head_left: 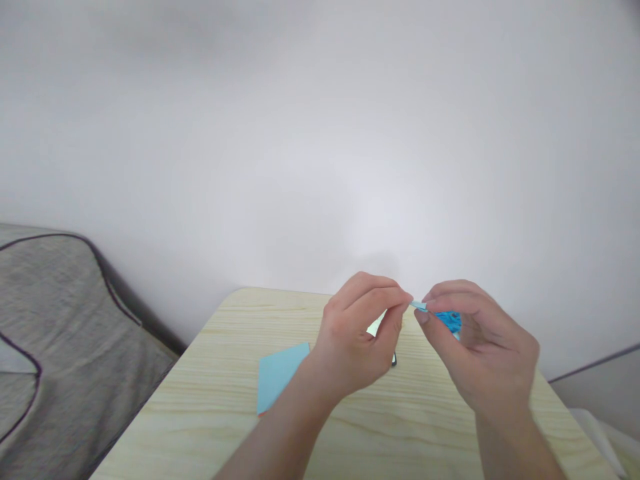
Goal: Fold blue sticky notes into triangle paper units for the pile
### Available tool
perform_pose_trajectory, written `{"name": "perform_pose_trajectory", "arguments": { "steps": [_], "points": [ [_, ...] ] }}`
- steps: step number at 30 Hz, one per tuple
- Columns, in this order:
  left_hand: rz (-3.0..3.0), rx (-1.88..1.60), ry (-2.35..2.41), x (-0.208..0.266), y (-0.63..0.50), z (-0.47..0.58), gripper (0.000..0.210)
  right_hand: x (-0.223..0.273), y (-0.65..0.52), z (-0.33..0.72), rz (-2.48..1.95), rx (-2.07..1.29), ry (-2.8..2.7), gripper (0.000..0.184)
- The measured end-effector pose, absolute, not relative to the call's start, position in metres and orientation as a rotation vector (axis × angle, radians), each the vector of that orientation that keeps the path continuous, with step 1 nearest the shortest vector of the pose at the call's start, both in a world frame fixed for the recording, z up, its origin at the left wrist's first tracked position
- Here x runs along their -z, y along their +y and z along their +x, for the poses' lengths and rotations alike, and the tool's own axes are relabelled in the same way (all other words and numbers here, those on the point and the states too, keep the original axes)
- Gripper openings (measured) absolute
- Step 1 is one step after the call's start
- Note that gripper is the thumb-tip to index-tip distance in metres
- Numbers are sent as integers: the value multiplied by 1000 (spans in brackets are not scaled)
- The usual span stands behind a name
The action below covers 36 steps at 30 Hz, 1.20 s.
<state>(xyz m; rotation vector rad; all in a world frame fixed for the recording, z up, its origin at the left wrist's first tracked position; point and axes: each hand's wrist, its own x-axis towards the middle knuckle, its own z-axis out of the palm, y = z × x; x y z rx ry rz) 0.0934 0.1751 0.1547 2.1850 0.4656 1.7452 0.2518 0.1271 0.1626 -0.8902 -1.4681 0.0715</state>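
Observation:
Between my two hands, above the table, is a small folded strip of light blue paper (419, 306). My left hand (361, 330) pinches its left end between thumb and fingertips. The right end sits in a pinch of my right hand (483, 340). A pad of light blue square paper (281, 377) lies on the table, partly covered by my left forearm. Bright blue strands or crumpled pieces (451, 321) show behind my right hand, too hidden to name. Through the gap in my left hand I see part of a bright, dark-edged flat object (376, 325), perhaps a phone.
The light wood-grain table (215, 400) stands against a white wall (300, 147). To the left is a grey fabric surface with dark piping (65, 347). At the lower right, something white (595, 433) shows beyond the table edge.

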Motion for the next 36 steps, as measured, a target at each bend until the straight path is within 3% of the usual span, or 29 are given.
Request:
{"name": "perform_pose_trajectory", "arguments": {
  "steps": [5,16,26,36],
  "points": [
    [2201,-1734,473,-154,176,94,24,-162,127,252,-887,-59,-1461,25],
    [2183,-1686,483,-157,175,93,21,-160,126,260,-952,-38,-1529,19],
    [1751,-1563,588,-154,182,90,5,-155,130,276,-1082,-167,-1549,8],
    [1541,-1412,543,-155,183,92,7,-152,132,274,-1002,-229,-1540,8]
  ]
}}
